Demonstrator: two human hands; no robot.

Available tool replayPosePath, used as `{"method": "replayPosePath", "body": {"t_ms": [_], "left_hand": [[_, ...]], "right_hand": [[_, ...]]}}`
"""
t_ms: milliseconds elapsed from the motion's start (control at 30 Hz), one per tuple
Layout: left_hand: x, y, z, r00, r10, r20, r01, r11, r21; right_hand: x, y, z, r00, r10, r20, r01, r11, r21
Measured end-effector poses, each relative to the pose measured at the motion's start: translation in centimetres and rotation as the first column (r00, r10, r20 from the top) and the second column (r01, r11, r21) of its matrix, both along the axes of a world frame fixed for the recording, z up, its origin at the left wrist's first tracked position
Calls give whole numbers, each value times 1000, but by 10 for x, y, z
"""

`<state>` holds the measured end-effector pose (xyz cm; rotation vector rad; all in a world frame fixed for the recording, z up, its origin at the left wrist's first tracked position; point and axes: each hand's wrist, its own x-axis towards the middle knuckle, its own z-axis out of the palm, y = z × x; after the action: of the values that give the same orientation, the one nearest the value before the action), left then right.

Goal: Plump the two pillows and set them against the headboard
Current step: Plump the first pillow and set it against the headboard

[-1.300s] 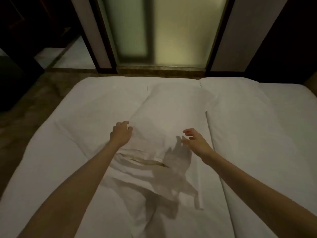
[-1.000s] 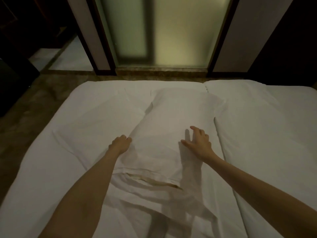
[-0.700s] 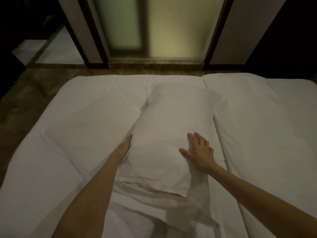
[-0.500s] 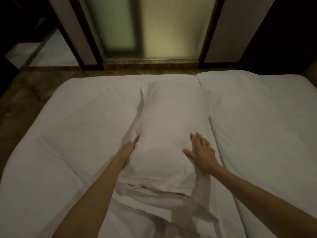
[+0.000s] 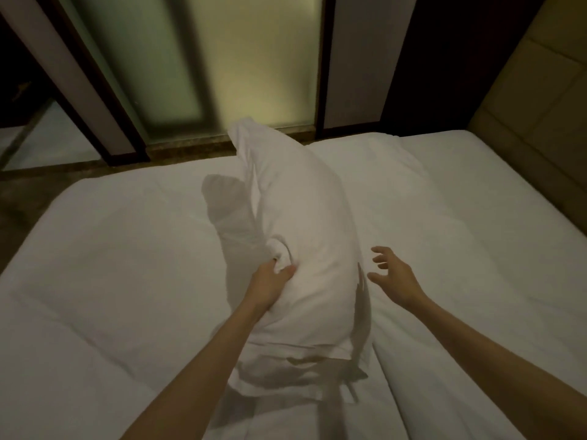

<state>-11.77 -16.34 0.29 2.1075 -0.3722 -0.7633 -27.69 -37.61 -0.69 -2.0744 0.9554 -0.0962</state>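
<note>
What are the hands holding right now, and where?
The left hand grips the pillow by a bunch of its left side; the right hand is open, holding nothing.

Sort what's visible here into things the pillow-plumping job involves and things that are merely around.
Part of the job:
- pillow, lifted and tilted, bunched in the left hand
- right hand, open, off the pillow
- padded headboard at far right

Just around:
- white bedding
- frosted glass panel
- floor beside the bed

A second pillow isn't identifiable.
</note>
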Motion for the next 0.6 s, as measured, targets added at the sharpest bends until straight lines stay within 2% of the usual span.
{"method": "replayPosePath", "body": {"t_ms": [167,333,500,600], "left_hand": [[-82,-58,-5,999,-40,22,42,997,-69],[-168,-134,-5,996,-83,-34,78,988,-132],[-214,-181,-1,966,-31,-258,-31,972,-231],[-223,-195,1,973,56,-224,-117,956,-268]], "right_hand": [[-71,-42,-3,984,-156,86,148,984,99],[-149,-100,-8,978,-200,60,186,965,184],[-199,-148,-11,975,-220,44,204,950,238],[-209,-166,-10,969,-237,70,208,936,284]]}}
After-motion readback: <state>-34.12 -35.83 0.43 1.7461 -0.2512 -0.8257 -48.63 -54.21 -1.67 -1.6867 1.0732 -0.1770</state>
